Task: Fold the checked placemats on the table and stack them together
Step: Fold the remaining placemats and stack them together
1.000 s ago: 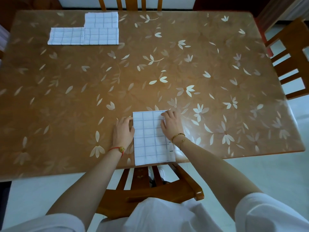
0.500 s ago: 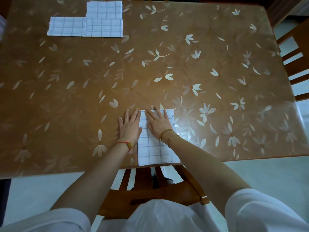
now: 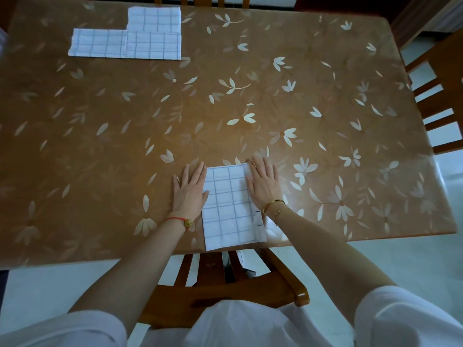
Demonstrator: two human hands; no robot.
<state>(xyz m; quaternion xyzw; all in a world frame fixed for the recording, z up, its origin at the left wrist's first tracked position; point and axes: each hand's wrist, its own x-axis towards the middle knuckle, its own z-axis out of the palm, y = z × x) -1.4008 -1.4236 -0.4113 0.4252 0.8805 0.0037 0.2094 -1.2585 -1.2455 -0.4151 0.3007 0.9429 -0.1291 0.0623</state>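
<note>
Folded white blue-checked cloth placemat (image 3: 231,206) at near edge of brown floral counter (image 3: 325,121); left hand (image 3: 189,191), right hand (image 3: 264,184) flank it, fingers (image 3: 260,166) straight, pressing flat; risk: fold springs open on release, mat slips off edge; other folded placemats (image 3: 152,33) far-left corner.

A folded white checked cloth placemat (image 3: 231,209) lies at six o'clock on the glossy brown flower-patterned desk (image 3: 250,101), reaching its near edge. The left grip (image 3: 189,191) lies flat at the placemat's nine o'clock side, and the right grip (image 3: 264,182) lies flat over its three o'clock edge. More folded checked placemats (image 3: 152,33) sit at eleven o'clock.
</note>
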